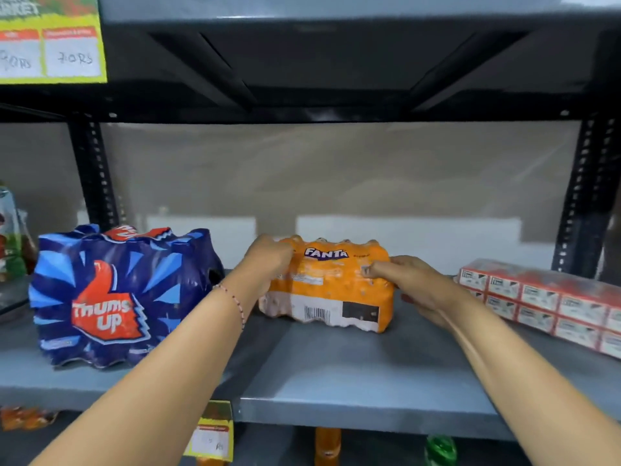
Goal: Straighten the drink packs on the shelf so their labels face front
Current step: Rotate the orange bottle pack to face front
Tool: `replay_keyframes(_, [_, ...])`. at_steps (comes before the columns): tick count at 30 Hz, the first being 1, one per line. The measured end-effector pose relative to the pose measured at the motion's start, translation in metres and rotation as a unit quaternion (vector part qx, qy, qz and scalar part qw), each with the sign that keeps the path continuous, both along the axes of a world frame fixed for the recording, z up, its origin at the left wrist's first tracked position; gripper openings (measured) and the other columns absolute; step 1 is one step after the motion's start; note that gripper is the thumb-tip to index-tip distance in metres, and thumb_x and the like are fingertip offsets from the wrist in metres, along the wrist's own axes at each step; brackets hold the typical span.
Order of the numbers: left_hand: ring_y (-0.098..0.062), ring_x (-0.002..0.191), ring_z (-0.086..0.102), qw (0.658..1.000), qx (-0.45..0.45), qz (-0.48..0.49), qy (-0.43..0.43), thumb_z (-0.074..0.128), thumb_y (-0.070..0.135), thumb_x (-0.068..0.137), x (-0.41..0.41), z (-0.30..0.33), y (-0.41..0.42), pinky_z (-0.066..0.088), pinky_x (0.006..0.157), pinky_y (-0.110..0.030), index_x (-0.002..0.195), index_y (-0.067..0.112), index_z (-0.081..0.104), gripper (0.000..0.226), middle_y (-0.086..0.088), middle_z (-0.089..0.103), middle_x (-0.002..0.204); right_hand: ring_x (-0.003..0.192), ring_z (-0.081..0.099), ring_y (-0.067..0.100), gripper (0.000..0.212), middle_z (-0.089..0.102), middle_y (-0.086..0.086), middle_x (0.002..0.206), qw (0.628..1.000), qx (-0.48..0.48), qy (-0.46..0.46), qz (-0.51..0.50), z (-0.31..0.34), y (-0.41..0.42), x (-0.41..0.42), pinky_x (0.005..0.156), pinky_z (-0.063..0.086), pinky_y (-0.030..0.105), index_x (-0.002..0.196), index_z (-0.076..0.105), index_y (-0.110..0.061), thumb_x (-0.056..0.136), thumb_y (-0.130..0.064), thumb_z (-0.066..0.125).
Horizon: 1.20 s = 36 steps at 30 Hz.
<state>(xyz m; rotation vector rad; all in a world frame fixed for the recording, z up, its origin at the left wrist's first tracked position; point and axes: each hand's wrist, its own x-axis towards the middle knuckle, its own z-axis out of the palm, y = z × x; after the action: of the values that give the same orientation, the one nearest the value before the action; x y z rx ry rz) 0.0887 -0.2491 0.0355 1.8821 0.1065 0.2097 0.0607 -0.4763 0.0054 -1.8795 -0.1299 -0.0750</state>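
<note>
A grey metal shelf (pixel 336 371) fills the frame, seen from above and in front. At the centre sits an orange Fanta pack (pixel 331 287), shrink-wrapped, its logo near the top edge and a barcode panel low on the side that faces the camera. The left hand (pixel 268 260) grips the pack's upper left corner, fingers curled over the wrap. The right hand (pixel 410 280) pinches the wrap at the pack's right side, with the other fingers against its right end. A thin bead bracelet (pixel 233 302) circles the left wrist.

Left of centre, near the Fanta pack but apart from it, stands a blue Thums Up pack (pixel 111 297), its red thumb logo facing front. At the right edge lies a row of red and white cartons (pixel 544 304), angled back to front, just beside the right hand. A yellow price sign (pixel 50 38) hangs at upper left. A small price tag (pixel 211 435) is on the shelf's front edge, bottom centre, with bottle tops (pixel 440 449) showing below.
</note>
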Motion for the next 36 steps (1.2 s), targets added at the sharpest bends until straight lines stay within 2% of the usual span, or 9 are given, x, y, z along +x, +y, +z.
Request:
replay_keyframes(4, [-0.033,0.095,0.071,0.996,-0.070,0.026,-0.048,0.054,-0.002,0.089,-0.007,-0.021,0.003,0.059,0.089,-0.046,0.086,0.018,0.063,0.022,-0.011,0.073,0.096,0.103,0.075,0.025,0.069,0.077,0.010,0.113,0.995,0.049,-0.076,0.042,-0.014,-0.016,0.012,0.079,0.058,0.029,0.122,0.066,-0.010,0.058,-0.023,0.086])
replay_keyframes(8, [-0.020,0.090,0.069,0.988,-0.129,-0.013,-0.083,0.067,-0.012,0.088,-0.013,-0.034,0.002,0.061,0.073,-0.037,0.145,0.016,0.052,0.065,0.012,0.065,0.093,0.100,0.070,0.019,0.108,0.064,0.003,0.121,0.991,0.034,-0.124,0.043,-0.018,-0.025,0.018,0.064,0.060,0.023,0.137,0.044,-0.015,0.038,-0.009,0.086])
replay_keyframes(14, [-0.032,0.108,0.067,0.991,-0.095,-0.015,-0.088,0.082,-0.013,0.072,-0.006,-0.055,-0.008,0.058,0.090,-0.051,0.148,0.019,0.052,0.088,-0.011,0.070,0.120,0.104,0.058,0.027,0.096,0.047,0.009,0.123,0.986,-0.051,-0.162,-0.006,-0.020,-0.034,0.015,0.054,0.054,0.017,0.143,0.029,-0.019,0.065,0.009,0.079])
replay_keyframes(20, [-0.029,0.100,0.065,0.991,-0.023,0.102,-0.086,0.081,0.010,0.082,0.012,-0.044,-0.015,0.058,0.086,-0.044,0.124,0.017,0.057,0.050,-0.011,0.060,0.119,0.052,0.066,0.027,0.010,0.068,0.014,0.065,0.961,0.160,-0.196,-0.112,-0.018,-0.042,0.016,0.047,0.053,0.028,0.097,0.049,-0.021,0.092,-0.024,0.057])
replay_keyframes(22, [-0.030,0.091,0.070,0.986,-0.159,0.044,-0.028,0.072,0.013,0.092,0.013,-0.040,-0.022,0.060,0.087,-0.046,0.108,0.006,0.057,0.023,-0.018,0.068,0.111,0.044,0.063,0.023,0.022,0.066,0.011,0.052,0.951,0.214,-0.163,-0.152,-0.012,-0.050,0.018,0.043,0.049,0.025,0.093,0.051,-0.014,0.097,-0.035,0.050])
replay_keyframes(25, [-0.031,0.104,0.072,0.978,-0.200,-0.053,-0.008,0.070,0.036,0.091,0.010,-0.045,-0.028,0.059,0.092,-0.047,0.117,0.007,0.063,0.040,-0.017,0.073,0.119,0.088,0.070,0.026,0.051,0.075,0.014,0.099,0.971,0.195,-0.062,-0.126,-0.014,-0.056,0.028,0.079,0.054,0.039,0.105,0.061,-0.012,0.100,-0.057,0.038])
replay_keyframes(28, [-0.016,0.091,0.071,0.965,-0.227,-0.129,-0.027,0.062,0.046,0.095,-0.004,-0.044,-0.021,0.059,0.071,-0.029,0.119,0.011,0.065,0.043,-0.003,0.075,0.106,0.110,0.068,0.036,0.080,0.072,0.021,0.118,0.977,0.203,-0.015,-0.065,-0.021,-0.046,0.028,0.102,0.048,0.051,0.125,0.060,-0.009,0.092,-0.075,0.028])
replay_keyframes(32, [-0.027,0.112,0.070,0.939,-0.198,-0.281,0.022,0.081,0.057,0.071,-0.011,-0.050,-0.005,0.057,0.093,-0.040,0.141,0.020,0.056,0.083,0.000,0.075,0.122,0.069,0.070,0.034,0.078,0.073,0.023,0.078,0.975,0.210,-0.017,-0.069,-0.013,-0.046,0.021,0.069,0.053,0.040,0.101,0.055,-0.009,0.090,-0.079,0.022])
replay_keyframes(36, [-0.026,0.116,0.072,0.949,-0.077,-0.307,0.011,0.089,0.002,0.068,-0.014,-0.053,0.000,0.058,0.096,-0.046,0.139,0.021,0.058,0.080,-0.004,0.075,0.126,0.072,0.074,0.030,0.068,0.077,0.020,0.081,0.974,0.210,-0.018,-0.084,-0.015,-0.044,0.025,0.069,0.051,0.038,0.091,0.055,-0.012,0.094,-0.073,0.023])
